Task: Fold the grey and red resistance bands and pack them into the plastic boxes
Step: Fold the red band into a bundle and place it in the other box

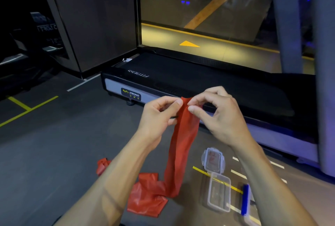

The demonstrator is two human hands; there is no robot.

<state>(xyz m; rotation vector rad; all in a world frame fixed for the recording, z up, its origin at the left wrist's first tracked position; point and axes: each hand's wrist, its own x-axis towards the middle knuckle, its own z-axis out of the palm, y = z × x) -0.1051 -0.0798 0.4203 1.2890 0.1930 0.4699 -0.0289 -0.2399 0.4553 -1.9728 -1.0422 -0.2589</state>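
Left hand: the left hand [159, 115] pinches one top corner of the red resistance band [181, 146] between thumb and forefinger, raised above the floor [54, 153].
Right hand: the right hand [217, 115] pinches the opposite top corner, its other fingers curled; the two hands sit close together, the band's upper edge bunched between them.
Band: its long axis hangs almost straight down from the hands, leaning slightly toward the person's left, and its lower end lies crumpled on the floor below and left of the hands.
Key relation: both hands share the top end equally; the loose tail is directly beneath them, nearer the left forearm, so any fold likely means gathering that tail upward.
Open box: a clear plastic box [219, 192] rests on the floor just right of the band's heap, below the right forearm.
Lid: a clip lid [213, 159] lies touching or just beyond the box's far end.
Blue item: a blue-edged piece [245, 200], possibly another lid, sits right of the box.
Backdrop: a treadmill [199, 80] stands beyond the hands.
Grey band: not visible.
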